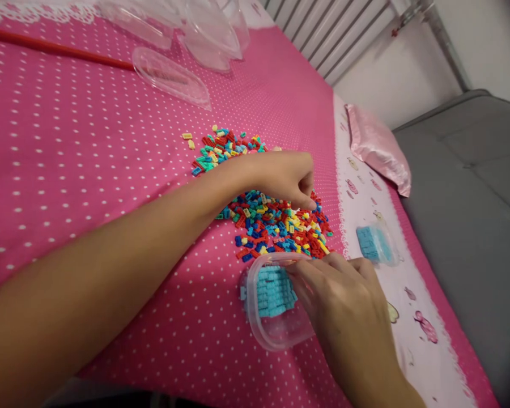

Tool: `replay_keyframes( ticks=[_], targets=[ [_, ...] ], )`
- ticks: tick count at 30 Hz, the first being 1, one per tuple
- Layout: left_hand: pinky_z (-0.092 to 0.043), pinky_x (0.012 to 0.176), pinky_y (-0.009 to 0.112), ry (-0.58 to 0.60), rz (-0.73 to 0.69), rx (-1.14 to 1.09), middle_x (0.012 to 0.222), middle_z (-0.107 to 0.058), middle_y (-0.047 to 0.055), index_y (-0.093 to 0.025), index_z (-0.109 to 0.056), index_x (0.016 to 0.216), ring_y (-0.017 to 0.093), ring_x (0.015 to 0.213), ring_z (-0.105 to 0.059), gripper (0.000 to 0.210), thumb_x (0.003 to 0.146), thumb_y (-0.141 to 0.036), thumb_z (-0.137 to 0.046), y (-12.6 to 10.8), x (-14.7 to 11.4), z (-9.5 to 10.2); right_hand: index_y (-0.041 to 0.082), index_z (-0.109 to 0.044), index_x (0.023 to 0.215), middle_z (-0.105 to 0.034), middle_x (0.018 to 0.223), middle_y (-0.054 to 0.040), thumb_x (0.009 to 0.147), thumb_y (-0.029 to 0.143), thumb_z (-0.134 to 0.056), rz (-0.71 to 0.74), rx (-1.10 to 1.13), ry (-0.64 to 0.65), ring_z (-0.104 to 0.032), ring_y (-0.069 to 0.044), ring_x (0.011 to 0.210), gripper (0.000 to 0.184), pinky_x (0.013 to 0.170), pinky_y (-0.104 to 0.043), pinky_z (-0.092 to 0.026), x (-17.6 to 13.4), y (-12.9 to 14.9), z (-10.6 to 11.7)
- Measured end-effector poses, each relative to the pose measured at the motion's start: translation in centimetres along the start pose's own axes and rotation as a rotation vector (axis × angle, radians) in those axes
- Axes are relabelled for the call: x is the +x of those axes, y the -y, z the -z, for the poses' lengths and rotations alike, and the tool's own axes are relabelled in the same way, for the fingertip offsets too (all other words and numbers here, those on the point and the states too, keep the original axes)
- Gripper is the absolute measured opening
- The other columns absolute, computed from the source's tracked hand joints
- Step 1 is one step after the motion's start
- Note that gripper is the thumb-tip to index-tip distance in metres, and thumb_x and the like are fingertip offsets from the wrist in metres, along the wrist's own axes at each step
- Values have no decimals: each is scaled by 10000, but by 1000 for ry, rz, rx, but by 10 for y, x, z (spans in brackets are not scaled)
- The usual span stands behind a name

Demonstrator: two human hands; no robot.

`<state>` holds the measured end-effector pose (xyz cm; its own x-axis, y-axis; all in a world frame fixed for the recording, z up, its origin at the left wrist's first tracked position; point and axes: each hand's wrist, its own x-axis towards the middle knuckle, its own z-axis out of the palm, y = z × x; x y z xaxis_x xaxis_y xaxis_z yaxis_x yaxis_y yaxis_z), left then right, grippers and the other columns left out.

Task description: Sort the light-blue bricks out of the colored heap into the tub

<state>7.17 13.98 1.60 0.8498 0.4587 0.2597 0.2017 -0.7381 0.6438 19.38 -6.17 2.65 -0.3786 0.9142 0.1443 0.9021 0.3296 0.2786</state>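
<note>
My left hand reaches across a pile of small toy bricks in red, blue, yellow and green. Its fingers are curled and the tips touch the right part of the pile; whether a brick is between them is hidden. Close in front of the pile, a clear plastic container holds tight rows of light blue bricks. My right hand is closed at this container's right side, with fingertips on its rim. Part of the container is behind those fingers.
A second clear container with light blue bricks lies to the right. Clear plastic pieces and a red stick lie at the back left. Beyond are a pink pillow, a grey padded panel and metal bars.
</note>
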Motion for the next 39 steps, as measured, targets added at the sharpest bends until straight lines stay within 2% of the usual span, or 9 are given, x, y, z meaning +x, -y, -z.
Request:
replay_keyframes(
  ticks=[7,14,19,26,34,39],
  targets=[
    [-333,589,268,-6,-12,22,642,-707,23,-169,-789,748,99,568,-556,165,792,-312,-720,0,0,-5,220,-734,887,-715,753,26,792,122,-773,21,7,50,-523,-226,695,143,663,-342,-267,2,-3,-3],
    [-328,600,279,-1,7,-4,658,-718,36,-157,-781,738,102,561,-545,172,801,-302,-710,-1,1,-4,253,-736,1064,-757,916,46,958,198,-596,18,91,71,-587,-210,749,184,685,-333,-299,-5,-10,-5],
    [-331,602,294,13,13,20,643,-703,39,-148,-784,738,103,550,-527,205,813,-309,-683,-1,1,-3,231,-732,1014,-751,918,19,962,180,-571,-6,85,60,-622,-229,762,176,705,-342,-312,-8,-6,-3],
    [-312,601,290,-8,-6,60,669,-710,36,-151,-779,741,100,571,-536,215,818,-321,-672,0,0,-3,222,-730,937,-738,822,25,843,128,-712,-25,56,78,-631,-238,725,134,716,-346,-327,-4,-6,-6],
    [-302,598,293,-8,10,63,663,-702,39,-137,-775,757,98,551,-500,192,810,-299,-686,-2,0,-3,260,-744,945,-756,841,48,912,186,-638,-67,198,40,-630,-203,690,133,688,-330,-357,-5,-8,-4],
    [-289,598,286,-12,7,76,658,-703,29,-148,-758,727,91,554,-503,186,813,-296,-685,-1,0,-3,262,-735,977,-750,904,24,893,142,-624,-145,219,94,-640,-215,756,183,712,-335,-401,-14,-12,-3]
  ],
)
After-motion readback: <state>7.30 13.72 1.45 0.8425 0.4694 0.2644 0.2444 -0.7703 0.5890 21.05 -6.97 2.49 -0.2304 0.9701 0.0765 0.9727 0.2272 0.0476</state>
